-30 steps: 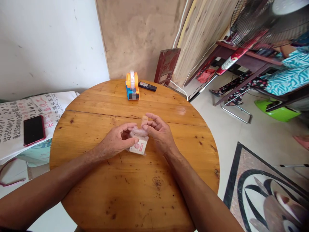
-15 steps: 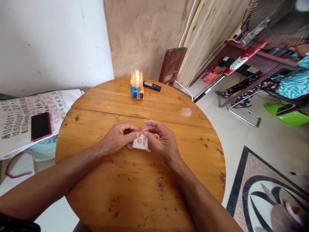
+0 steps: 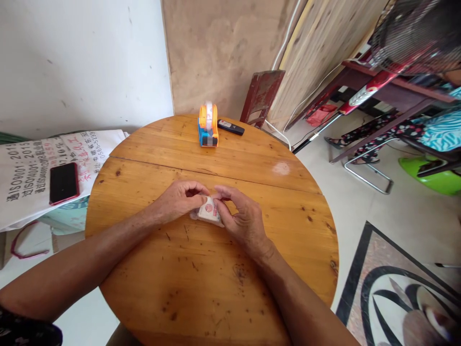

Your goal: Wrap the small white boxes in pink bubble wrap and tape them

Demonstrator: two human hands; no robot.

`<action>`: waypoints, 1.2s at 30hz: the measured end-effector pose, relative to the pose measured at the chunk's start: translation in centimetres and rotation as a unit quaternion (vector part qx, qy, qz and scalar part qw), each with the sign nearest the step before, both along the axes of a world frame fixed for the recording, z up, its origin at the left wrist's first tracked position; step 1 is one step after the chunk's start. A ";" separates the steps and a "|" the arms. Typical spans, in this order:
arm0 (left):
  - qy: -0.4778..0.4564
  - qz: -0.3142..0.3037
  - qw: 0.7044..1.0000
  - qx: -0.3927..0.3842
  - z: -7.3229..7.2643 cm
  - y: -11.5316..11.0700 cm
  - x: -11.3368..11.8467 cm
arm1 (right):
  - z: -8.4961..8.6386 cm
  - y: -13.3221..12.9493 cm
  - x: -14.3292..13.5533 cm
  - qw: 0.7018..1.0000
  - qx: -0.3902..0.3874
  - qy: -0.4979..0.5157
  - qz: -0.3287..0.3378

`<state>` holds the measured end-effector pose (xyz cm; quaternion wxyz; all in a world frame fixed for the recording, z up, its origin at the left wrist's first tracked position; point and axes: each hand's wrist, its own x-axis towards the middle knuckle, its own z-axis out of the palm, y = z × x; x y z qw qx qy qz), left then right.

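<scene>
A small white packet (image 3: pixel 208 210) with red print, wrapped in clear plastic, rests on the round wooden table (image 3: pixel 201 269) in front of me. My left hand (image 3: pixel 182 201) pinches its far left side between thumb and fingers. At the far right corner, my right hand (image 3: pixel 237 209) grips the packet with thumb and bent fingers. The fingertips of both hands are close together at its far edge, and the fingers partly cover the packet.
An orange and blue tape dispenser (image 3: pixel 208 126) stands at the table's far edge beside a black remote-like device (image 3: pixel 231 127). A red-edged phone (image 3: pixel 64 183) lies on printed sacks at left. Behind are a chair (image 3: pixel 262 97), a fan (image 3: pixel 410 41) and a seated person (image 3: pixel 441 129).
My right hand's thumb and fingers have come down closer over the packet's right corner. My left hand keeps its pinch. The whole view has shifted slightly.
</scene>
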<state>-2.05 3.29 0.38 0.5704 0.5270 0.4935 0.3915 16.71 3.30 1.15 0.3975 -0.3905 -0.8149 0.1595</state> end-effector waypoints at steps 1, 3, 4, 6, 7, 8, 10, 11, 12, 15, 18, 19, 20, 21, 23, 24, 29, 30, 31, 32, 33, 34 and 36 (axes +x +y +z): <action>0.001 0.004 1.000 -0.001 0.0 0.0 0.0 | 0.1 0.0 0.1 1.000 0.008 -0.007 0.000; 0.008 0.010 1.000 -0.001 0.1 0.0 0.1 | 0.2 -0.1 0.2 0.999 0.030 -0.026 0.000; 0.012 0.011 1.000 0.000 0.2 0.0 0.1 | 0.3 -0.2 0.3 0.998 0.043 -0.036 0.000; 0.016 0.009 1.000 0.003 0.4 0.0 0.2 | 0.5 -0.2 0.4 0.997 0.065 -0.048 0.000; 0.017 0.007 1.000 0.005 0.5 0.0 0.2 | 0.5 -0.2 0.4 0.996 0.072 -0.051 0.001; 0.017 0.005 1.000 0.006 0.5 0.0 0.2 | 0.5 -0.2 0.4 0.996 0.076 -0.051 0.002; 0.016 0.001 1.000 0.011 0.6 0.0 0.1 | 0.6 -0.2 0.4 0.995 0.086 -0.048 0.004; 0.017 -0.001 1.000 0.011 0.6 0.0 0.1 | 0.6 -0.2 0.4 0.994 0.093 -0.048 0.003; 0.018 -0.003 1.000 0.010 0.5 0.0 0.1 | 0.7 -0.2 0.4 0.993 0.102 -0.050 0.001; 0.018 0.000 1.000 0.010 0.5 0.1 0.1 | 0.7 -0.3 0.3 0.991 0.120 -0.066 0.000; 0.013 0.006 1.000 0.015 0.4 0.1 0.2 | 0.8 -0.5 0.3 0.989 0.122 -0.078 0.010; 0.012 0.007 1.000 0.015 0.4 0.1 0.2 | 0.8 -0.6 0.3 0.989 0.124 -0.080 0.015; 0.012 0.006 1.000 0.014 0.4 0.2 0.2 | 0.9 -0.6 0.3 0.988 0.127 -0.083 0.020; 0.012 0.006 1.000 0.013 0.4 0.2 0.2 | 0.9 -0.7 0.3 0.987 0.130 -0.090 0.023; 0.013 0.003 1.000 0.013 0.4 0.2 0.1 | 1.1 -0.7 0.3 0.984 0.139 -0.112 0.024; 0.014 0.001 1.000 0.012 0.4 0.2 0.1 | 1.1 -0.8 0.3 0.981 0.145 -0.123 0.023; 0.028 -0.006 0.999 0.015 0.7 0.2 0.1 | 1.4 -0.9 0.2 0.975 0.157 -0.153 0.027; 0.028 -0.006 0.999 0.016 0.8 0.2 0.1 | 1.4 -0.9 0.1 0.974 0.159 -0.157 0.028; 0.028 -0.005 0.999 0.017 0.8 0.2 0.1 | 1.5 -1.0 0.1 0.973 0.161 -0.163 0.028; 0.027 -0.003 0.999 0.017 0.8 0.2 0.1 | 1.5 -1.1 0.2 0.972 0.162 -0.168 0.029; 0.026 -0.001 1.000 0.017 0.8 0.2 0.1 | 1.7 -1.2 0.2 0.971 0.161 -0.172 0.031; 0.026 0.001 1.000 0.018 0.8 0.2 0.1 | 1.8 -1.3 0.3 0.972 0.158 -0.172 0.032; 0.024 0.002 1.000 0.018 0.6 0.2 0.1 | 2.3 -1.4 0.7 0.975 0.152 -0.157 0.028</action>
